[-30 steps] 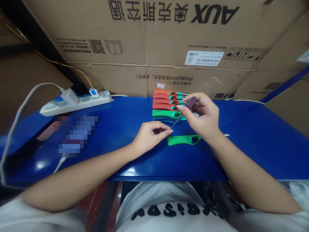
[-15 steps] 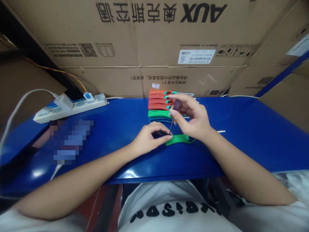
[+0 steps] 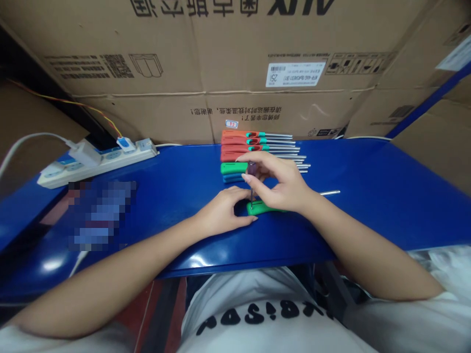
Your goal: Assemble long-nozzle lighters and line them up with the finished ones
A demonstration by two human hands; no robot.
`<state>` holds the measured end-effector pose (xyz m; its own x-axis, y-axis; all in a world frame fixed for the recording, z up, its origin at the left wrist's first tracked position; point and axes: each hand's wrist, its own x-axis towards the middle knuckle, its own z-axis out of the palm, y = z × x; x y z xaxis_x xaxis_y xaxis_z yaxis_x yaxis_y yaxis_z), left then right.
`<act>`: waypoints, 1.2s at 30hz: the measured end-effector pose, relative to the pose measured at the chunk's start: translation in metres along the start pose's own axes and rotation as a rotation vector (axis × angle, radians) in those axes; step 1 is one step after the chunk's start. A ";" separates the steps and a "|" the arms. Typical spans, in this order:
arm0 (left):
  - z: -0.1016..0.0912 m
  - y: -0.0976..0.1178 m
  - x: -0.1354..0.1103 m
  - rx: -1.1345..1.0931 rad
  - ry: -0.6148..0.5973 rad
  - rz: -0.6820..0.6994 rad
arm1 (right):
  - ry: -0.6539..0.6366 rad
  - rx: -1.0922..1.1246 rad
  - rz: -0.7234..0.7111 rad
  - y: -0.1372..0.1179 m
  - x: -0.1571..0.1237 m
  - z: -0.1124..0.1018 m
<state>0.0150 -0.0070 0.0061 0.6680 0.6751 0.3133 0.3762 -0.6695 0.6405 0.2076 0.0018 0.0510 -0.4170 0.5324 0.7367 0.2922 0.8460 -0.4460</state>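
A green long-nosed lighter (image 3: 259, 207) lies on the blue table, its metal tube pointing right. My left hand (image 3: 222, 213) curls round the handle's left end, thumb on the near side and fingers on the far side. Above it, my right hand (image 3: 281, 179) is closed on a screwdriver (image 3: 252, 169) with a dark purple handle. The screwdriver stands nearly upright, its tip at the left end of the green handle. My right hand hides part of the lighter's middle.
Behind my hands lies a row of several lighters (image 3: 235, 139) in orange, red, green and blue. A white power strip (image 3: 106, 162) with plugs and a blurred-out flat object (image 3: 103, 215) are on the left. A large cardboard box (image 3: 221, 59) stands along the back.
The screwdriver has come down and stands more upright, its tip now at the green handle. My left finger and thumb have parted from a pinch to either side of the handle. The view has shifted slightly.
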 end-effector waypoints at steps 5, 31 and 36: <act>0.000 0.002 0.000 0.006 -0.003 -0.011 | -0.043 -0.046 -0.044 -0.001 -0.001 0.000; 0.001 0.001 -0.001 0.015 0.001 0.002 | -0.241 -0.293 -0.007 -0.004 0.005 -0.014; 0.000 0.002 0.000 0.008 -0.011 -0.008 | -0.191 -0.283 -0.041 -0.001 0.004 -0.012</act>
<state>0.0158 -0.0087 0.0074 0.6720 0.6770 0.3000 0.3867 -0.6664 0.6375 0.2156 0.0030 0.0604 -0.5791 0.5164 0.6308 0.4876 0.8395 -0.2397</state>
